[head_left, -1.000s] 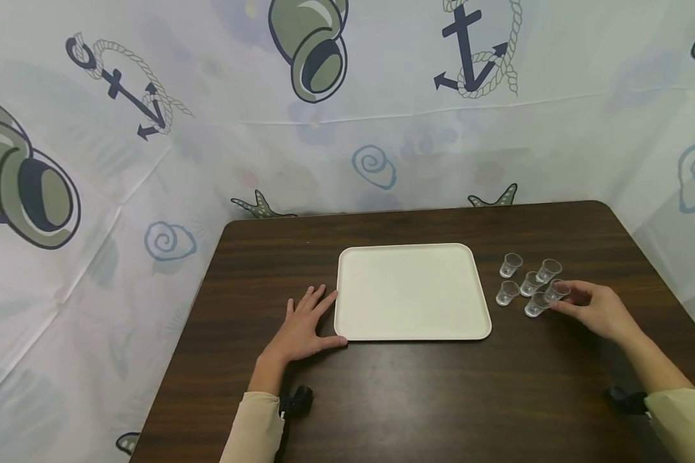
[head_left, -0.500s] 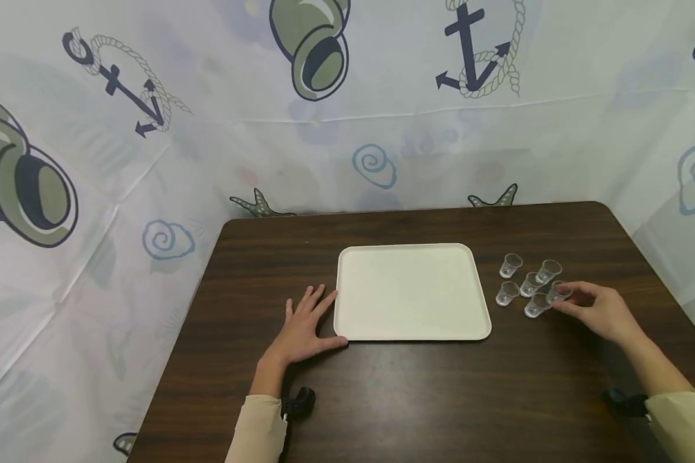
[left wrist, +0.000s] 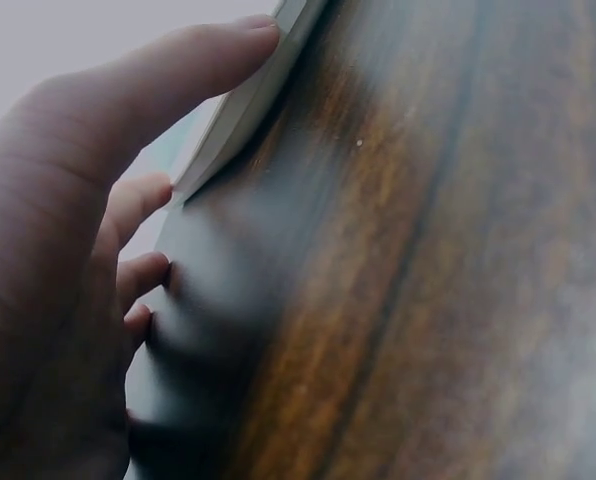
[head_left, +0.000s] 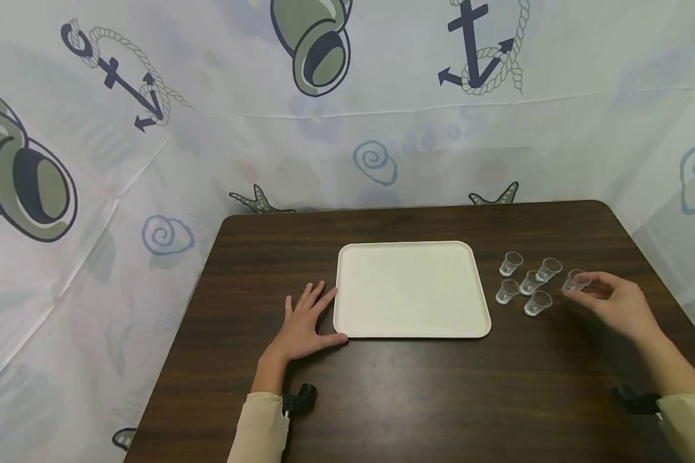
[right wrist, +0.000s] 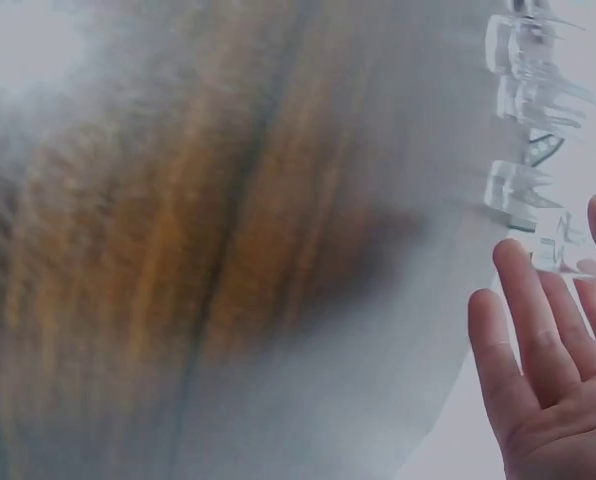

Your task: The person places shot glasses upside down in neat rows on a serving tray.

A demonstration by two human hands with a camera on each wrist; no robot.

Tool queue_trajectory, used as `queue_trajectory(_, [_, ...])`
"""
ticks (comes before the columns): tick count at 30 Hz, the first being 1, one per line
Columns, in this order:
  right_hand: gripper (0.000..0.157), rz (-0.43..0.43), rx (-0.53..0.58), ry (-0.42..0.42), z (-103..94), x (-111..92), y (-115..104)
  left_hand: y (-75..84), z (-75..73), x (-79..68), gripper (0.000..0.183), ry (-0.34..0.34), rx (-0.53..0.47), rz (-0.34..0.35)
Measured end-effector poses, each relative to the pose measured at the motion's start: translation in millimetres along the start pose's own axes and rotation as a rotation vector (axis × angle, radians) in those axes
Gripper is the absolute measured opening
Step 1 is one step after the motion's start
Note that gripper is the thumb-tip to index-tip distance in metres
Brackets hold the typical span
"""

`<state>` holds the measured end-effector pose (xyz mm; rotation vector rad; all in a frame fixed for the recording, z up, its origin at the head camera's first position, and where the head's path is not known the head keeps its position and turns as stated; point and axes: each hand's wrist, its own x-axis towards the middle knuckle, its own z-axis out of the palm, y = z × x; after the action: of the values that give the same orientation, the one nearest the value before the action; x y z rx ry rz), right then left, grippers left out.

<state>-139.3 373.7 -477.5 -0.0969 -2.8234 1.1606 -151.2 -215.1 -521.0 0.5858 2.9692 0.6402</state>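
A brown desk (head_left: 417, 399) spreads beneath both hands. A white tray (head_left: 411, 289) lies flat just right of the left hand (head_left: 301, 331), its long sides running toward the right hand (head_left: 622, 305). The left hand is spread wide, thumb and forefinger at the tray's edge; the left wrist view shows the tray's outer side, unseen from the head. The right hand pinches a clear cup (head_left: 575, 281) at its fingertips, mouth up, long axis roughly upright. Five other cups (head_left: 538, 303) stand left of that hand. The right wrist view shows its outstretched lower fingers (right wrist: 538, 330), hidden from the head.
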Motion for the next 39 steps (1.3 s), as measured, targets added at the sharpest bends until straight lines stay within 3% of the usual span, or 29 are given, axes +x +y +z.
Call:
queue_trajectory(5, [0.045, -0.002, 0.018, 0.062, -8.0, 2.4, -8.5, 0.4, 1.0, 0.6, 0.101, -0.002, -0.001, -0.004])
queue_trajectory(14, [0.049, -0.055, -0.075, 0.177, -13.5, 12.6, -34.3, 2.2, -0.1, 0.1, 0.101, 0.012, 0.001, -0.002])
queue_trajectory(27, [0.039, -0.326, -0.189, 0.115, 3.2, 34.3, -89.4, -0.9, 4.8, -0.4, 0.101, 0.041, -0.005, 0.007])
queue_trajectory(39, [0.036, -0.390, -0.399, 0.009, 31.6, 54.6, -114.8, 0.9, 5.8, -1.9, 0.099, 0.049, -0.007, 0.000])
